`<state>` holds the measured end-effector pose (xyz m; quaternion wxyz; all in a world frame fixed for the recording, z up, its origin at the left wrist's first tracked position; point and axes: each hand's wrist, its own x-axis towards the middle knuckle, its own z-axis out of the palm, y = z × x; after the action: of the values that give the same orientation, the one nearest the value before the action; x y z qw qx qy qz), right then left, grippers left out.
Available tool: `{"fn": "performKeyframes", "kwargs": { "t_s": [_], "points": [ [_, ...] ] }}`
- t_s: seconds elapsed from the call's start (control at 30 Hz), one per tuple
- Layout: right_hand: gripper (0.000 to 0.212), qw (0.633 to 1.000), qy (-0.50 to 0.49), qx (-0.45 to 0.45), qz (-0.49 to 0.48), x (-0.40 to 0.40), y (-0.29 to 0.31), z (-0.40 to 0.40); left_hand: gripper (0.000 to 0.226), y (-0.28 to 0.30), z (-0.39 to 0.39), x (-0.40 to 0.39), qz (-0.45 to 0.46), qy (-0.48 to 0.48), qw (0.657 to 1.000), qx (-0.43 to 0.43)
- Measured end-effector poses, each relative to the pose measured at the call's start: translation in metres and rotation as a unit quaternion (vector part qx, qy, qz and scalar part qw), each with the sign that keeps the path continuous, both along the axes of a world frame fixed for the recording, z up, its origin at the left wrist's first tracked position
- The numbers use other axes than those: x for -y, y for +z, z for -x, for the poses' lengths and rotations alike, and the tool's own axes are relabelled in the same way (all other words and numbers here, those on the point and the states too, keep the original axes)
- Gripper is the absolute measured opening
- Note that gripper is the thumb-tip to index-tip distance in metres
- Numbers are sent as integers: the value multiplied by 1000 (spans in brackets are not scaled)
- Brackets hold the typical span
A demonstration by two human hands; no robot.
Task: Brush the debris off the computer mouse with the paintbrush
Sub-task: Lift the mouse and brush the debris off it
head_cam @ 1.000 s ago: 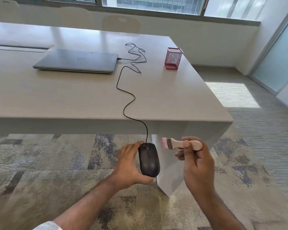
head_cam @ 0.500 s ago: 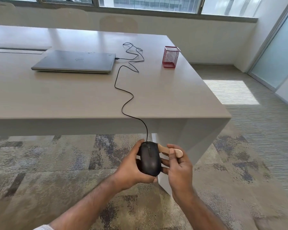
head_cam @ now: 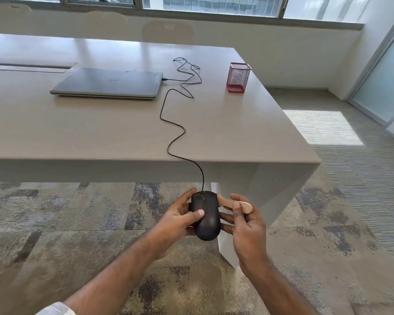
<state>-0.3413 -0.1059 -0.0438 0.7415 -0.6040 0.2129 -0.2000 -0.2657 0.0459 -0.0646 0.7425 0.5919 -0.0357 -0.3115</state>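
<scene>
A black wired computer mouse (head_cam: 207, 218) is held in the air in front of the table's near edge. My left hand (head_cam: 176, 220) grips it from the left, thumb lying on its top. My right hand (head_cam: 248, 226) holds a small paintbrush (head_cam: 236, 203) by its pale wooden handle, right beside the mouse. The brush end is hidden behind the mouse's right side. The mouse cable (head_cam: 180, 137) runs up over the table edge to the laptop.
A closed grey laptop (head_cam: 109, 84) lies on the beige table (head_cam: 77, 133). A red mesh pen holder (head_cam: 238, 77) stands near the table's right edge. Patterned carpet (head_cam: 66, 223) lies below my hands, and the table's end panel (head_cam: 271, 189) stands just behind them.
My right hand brought the paintbrush from up in the air down against the right side of the mouse; its bristles have gone out of sight. My left thumb now rests on the mouse's top.
</scene>
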Motion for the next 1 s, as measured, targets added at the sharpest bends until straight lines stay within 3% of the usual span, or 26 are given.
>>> {"fn": "performKeyframes", "kwargs": {
  "t_s": [0.2, 0.33, 0.47, 0.7, 0.87, 1.0],
  "points": [
    [19, 1000, 3, 3, 1, 4, -1, -2, 58, 0, 1, 2, 8, 11, 1000, -1],
    [19, 1000, 2, -2, 2, 5, -4, -2, 74, 0, 5, 4, -10, 38, 999, 9],
    [18, 1000, 2, -1, 8, 4, -7, -2, 68, -2, 10, 6, -36, 72, 996, 35],
    [18, 1000, 14, -1, -2, 4, -5, 0, 63, 2, 12, 4, -2, 76, 997, -29],
    [18, 1000, 21, -6, -13, 6, -3, -1, 72, 6, 11, 5, -6, 131, 990, -61],
    [19, 999, 30, -11, -42, 5, -5, 0, 61, 5, 15, 6, -1, 125, 991, -48]
  ]
}}
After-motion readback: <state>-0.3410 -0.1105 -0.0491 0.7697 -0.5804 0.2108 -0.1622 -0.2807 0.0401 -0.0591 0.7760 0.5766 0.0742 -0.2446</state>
